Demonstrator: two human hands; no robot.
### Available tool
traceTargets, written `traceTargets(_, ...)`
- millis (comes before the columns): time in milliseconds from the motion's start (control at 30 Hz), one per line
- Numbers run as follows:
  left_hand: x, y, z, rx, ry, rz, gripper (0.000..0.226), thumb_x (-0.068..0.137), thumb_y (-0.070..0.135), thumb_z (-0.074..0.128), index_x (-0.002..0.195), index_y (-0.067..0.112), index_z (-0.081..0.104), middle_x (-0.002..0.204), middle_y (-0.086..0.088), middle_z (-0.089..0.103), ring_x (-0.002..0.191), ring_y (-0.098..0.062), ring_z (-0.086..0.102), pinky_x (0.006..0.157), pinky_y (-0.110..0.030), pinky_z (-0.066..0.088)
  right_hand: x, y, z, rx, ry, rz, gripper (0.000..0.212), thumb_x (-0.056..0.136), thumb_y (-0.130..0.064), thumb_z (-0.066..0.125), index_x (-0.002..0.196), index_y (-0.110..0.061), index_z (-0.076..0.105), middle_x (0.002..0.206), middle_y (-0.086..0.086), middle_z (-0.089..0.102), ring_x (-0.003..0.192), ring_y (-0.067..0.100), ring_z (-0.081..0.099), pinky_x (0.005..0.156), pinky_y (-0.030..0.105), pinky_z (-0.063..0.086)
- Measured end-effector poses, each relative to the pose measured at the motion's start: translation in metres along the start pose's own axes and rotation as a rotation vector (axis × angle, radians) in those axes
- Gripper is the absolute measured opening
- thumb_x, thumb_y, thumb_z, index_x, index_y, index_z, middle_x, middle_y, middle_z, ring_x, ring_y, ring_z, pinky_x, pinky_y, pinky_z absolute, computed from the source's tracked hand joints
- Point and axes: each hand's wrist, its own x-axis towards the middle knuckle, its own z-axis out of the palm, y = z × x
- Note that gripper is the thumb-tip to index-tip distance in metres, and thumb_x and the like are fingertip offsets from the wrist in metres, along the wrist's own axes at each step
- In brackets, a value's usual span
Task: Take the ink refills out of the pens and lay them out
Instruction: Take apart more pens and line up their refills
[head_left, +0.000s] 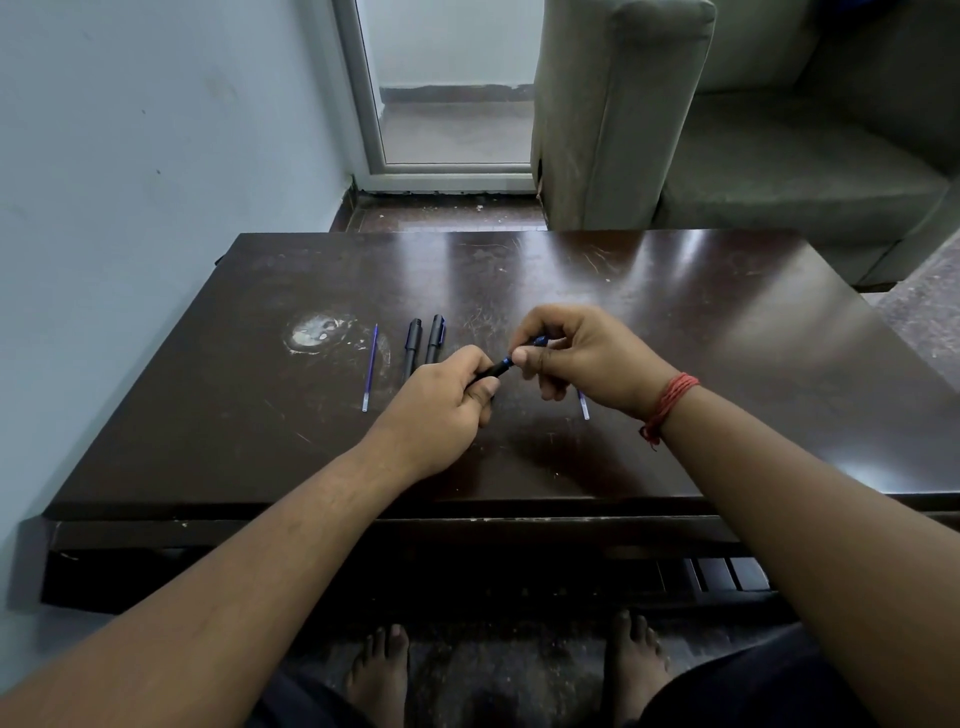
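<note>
Left hand (441, 400) grips pen (493, 370) barrel steady w/ fingers clenched round it, right hand (571, 358) pinches its blue tip end to unscrew, above desk (675, 364); 2 pens (423, 345) wait, 1 refill (370, 369) already laid out left.

Dim, cool daylight; soft glare streaks on table (675, 291); wide-angle edge bending.

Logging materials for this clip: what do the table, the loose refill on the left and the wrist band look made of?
Table: dark wood or wood veneer, glossy; it mirrors the light and shows fine scratches and a whitish worn patch.
Loose refill: thin plastic tube, blue along most of its length, pale and translucent at the near end.
Wrist band: red thread, wound in several strands, matte.
</note>
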Motion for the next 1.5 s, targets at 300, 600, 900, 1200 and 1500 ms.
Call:
traceTargets(300, 0.002, 0.001, 0.0, -0.015, 0.006, -0.004, 0.013, 0.102, 0.015, 0.051, 0.09, 0.016, 0.054, 0.068, 0.0, 0.067, 0.051, -0.003, 0.05, 0.051, -0.014, 0.038, 0.0, 0.002, -0.005, 0.0, -0.026, -0.024, 0.014, 0.09, -0.015, 0.069, 0.103, -0.016, 0.064, 0.091, 0.016, 0.069, 0.058, 0.023, 0.066, 0.052, 0.031, 0.053)
traceTargets(600, 0.002, 0.001, -0.001, -0.009, 0.007, -0.002, 0.012, 0.101, 0.015, 0.051, 0.091, 0.016, 0.056, 0.068, 0.001, 0.067, 0.052, -0.003, 0.051, 0.052, -0.012, 0.038, -0.002, 0.0, -0.004, -0.11, 0.018, -0.033, 0.017, 0.092, -0.03, 0.066, 0.104, -0.018, 0.064, 0.089, 0.006, 0.069, 0.06, 0.022, 0.069, 0.055, 0.031, 0.056)
traceTargets(900, 0.001, 0.002, -0.001, -0.007, 0.013, -0.002, 0.015, 0.103, 0.016, 0.049, 0.09, 0.014, 0.056, 0.067, 0.0, 0.067, 0.05, -0.002, 0.049, 0.051, -0.012, 0.039, -0.001, -0.003, 0.001, -0.21, 0.064, -0.019, 0.015, 0.095, -0.031, 0.062, 0.09, -0.017, 0.065, 0.073, 0.006, 0.07, 0.054, 0.021, 0.065, 0.054, 0.03, 0.055)
traceTargets(1200, 0.004, 0.0, -0.001, 0.03, 0.072, 0.014, 0.016, 0.102, 0.016, 0.048, 0.089, 0.013, 0.055, 0.065, -0.008, 0.064, 0.055, -0.026, 0.059, 0.055, -0.044, 0.051, 0.006, -0.006, 0.008, -0.267, 0.137, -0.055, 0.009, 0.094, -0.015, 0.063, 0.085, -0.012, 0.064, 0.063, 0.001, 0.066, 0.049, 0.012, 0.061, 0.049, 0.024, 0.051)
traceTargets(1500, 0.013, -0.011, -0.017, 0.041, 0.205, -0.084, 0.016, 0.101, 0.018, 0.049, 0.086, 0.018, 0.052, 0.069, -0.006, 0.065, 0.054, -0.011, 0.052, 0.051, -0.025, 0.04, 0.022, 0.003, 0.035, -0.059, 0.297, 0.071, 0.026, 0.095, -0.032, 0.062, 0.114, -0.017, 0.055, 0.088, 0.007, 0.066, 0.075, 0.02, 0.068, 0.063, 0.034, 0.055)
